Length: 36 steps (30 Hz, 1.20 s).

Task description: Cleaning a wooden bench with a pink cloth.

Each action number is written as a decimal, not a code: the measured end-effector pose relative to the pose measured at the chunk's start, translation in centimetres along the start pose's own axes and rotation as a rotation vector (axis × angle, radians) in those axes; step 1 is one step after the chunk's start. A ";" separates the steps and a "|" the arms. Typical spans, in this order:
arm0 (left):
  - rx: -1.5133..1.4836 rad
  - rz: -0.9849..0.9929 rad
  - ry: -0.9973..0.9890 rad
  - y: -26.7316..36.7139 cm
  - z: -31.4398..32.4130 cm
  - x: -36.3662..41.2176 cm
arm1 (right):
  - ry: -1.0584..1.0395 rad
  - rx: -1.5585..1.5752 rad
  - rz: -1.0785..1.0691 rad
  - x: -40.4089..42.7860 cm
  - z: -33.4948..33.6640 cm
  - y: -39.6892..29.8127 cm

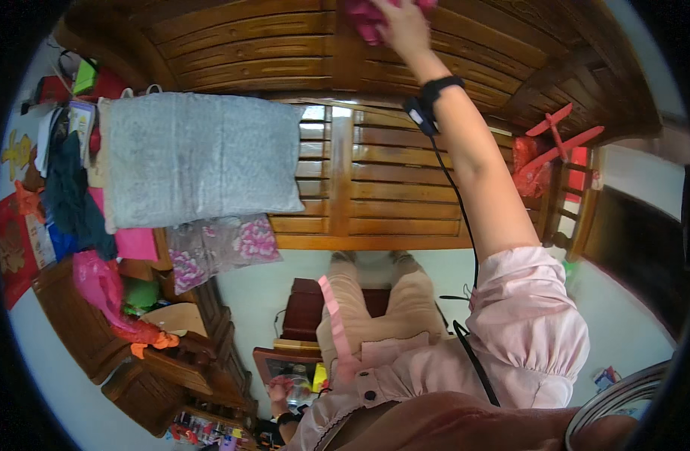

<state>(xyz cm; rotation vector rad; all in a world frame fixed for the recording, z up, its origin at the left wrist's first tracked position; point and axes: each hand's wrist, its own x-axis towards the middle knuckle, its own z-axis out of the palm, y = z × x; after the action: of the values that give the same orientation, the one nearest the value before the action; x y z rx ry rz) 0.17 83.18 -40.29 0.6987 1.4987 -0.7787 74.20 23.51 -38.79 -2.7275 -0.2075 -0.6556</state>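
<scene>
My right hand (404,25) reaches far forward and presses a bright pink cloth (370,25) against the carved wooden backrest (255,42) of a bench. The cloth runs past the top of the view and is partly hidden by the fingers. Below that arm lies the bench's slatted wooden seat (404,191). My left hand (280,390) is low at the left of my body, small and partly blurred, beside a clear container (301,388) on a dark-framed small table (269,363). Whether it grips anything is unclear.
A grey-blue pillow (204,158) covers the seat's left part, above a floral cover (226,245). Clothes (71,191) and bags pile at far left. A red toy glider (559,141) and red plastic bag (528,175) lie right. A black cable (460,197) hangs from my right wrist.
</scene>
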 end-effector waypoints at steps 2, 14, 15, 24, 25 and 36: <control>0.061 -0.129 -0.024 1.3 1.3 0.2 | 0.139 -0.055 0.061 -2.7 -3.0 4.3; 0.499 0.227 0.320 3.8 13.6 -3.6 | 0.356 -0.173 0.831 -12.6 -3.6 25.2; 0.502 0.229 0.319 3.8 11.9 -2.9 | 0.388 -0.215 0.602 -12.8 -1.6 24.2; 0.114 -0.027 0.105 3.2 6.8 -2.2 | -0.008 0.197 0.164 -6.1 11.5 -2.1; 0.124 -0.039 0.102 3.2 7.0 -2.0 | -0.076 0.159 0.056 -6.6 12.0 -1.9; 0.591 0.129 0.447 5.8 15.4 -3.2 | -0.060 -0.319 0.416 -21.0 -0.6 22.7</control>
<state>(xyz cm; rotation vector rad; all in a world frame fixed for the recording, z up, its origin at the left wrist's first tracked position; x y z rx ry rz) 14.11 74.20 -37.88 1.4748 1.6001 -1.0222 60.26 0.77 -54.39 -2.9530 0.4799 -0.5210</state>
